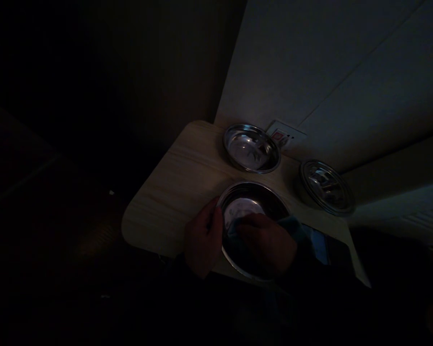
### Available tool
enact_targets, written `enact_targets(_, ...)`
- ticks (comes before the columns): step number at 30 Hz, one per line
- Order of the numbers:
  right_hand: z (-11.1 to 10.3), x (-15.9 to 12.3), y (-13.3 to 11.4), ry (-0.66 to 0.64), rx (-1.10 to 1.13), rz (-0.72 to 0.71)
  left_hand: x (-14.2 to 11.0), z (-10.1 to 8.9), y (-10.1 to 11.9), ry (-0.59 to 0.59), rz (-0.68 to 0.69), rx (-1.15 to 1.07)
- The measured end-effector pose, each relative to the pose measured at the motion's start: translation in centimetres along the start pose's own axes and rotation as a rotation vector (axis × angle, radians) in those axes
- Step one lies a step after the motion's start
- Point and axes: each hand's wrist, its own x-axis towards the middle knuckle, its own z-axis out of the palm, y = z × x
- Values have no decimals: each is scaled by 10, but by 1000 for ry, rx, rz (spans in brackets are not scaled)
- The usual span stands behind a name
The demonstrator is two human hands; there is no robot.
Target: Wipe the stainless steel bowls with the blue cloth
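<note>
A round steel bowl (243, 192) stands at the near side of a small wooden table. Its left rim is pinched in my left hand (204, 238), thumb and fingers closed on the edge. Inside the bowl, my right hand (265, 240) presses a bluish cloth (292, 227) against the inner surface. Part of the cloth trails out past the right rim, behind the hand. Much of the bowl's floor is hidden by that hand and by shadow.
Another steel bowl (251, 148) sits farther back, near the wall. To the right is a stack of steel bowls (326, 187). A phone-like dark device (319, 245) lies by my right forearm. A playing card (284, 136) leans at the wall. The wooden table (166, 192) has rounded corners; the scene is very dim.
</note>
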Motion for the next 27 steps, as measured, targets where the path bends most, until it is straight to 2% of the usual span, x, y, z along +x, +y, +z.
enact_targets(3,-1,0,-3,-43,41,-38,0,0,0,-2,14,7)
enact_targets(8,1,7,-9,-16,43,1,1,0,-1,-8,41,10)
enact_targets(13,-10,-5,9,-49,138,-135,0,0,-1,-12,45,17)
enact_targets(15,-19,-12,16,-90,105,-169,0,0,0,-22,53,11)
enact_targets(19,-31,-15,18,-249,-55,-96,1,0,-1,-60,61,12)
enact_targets(21,-33,-13,17,-270,-86,-46,1,0,-1,-67,54,22)
enact_targets(27,-37,-13,29,47,54,319,2,0,-1,-75,42,-5)
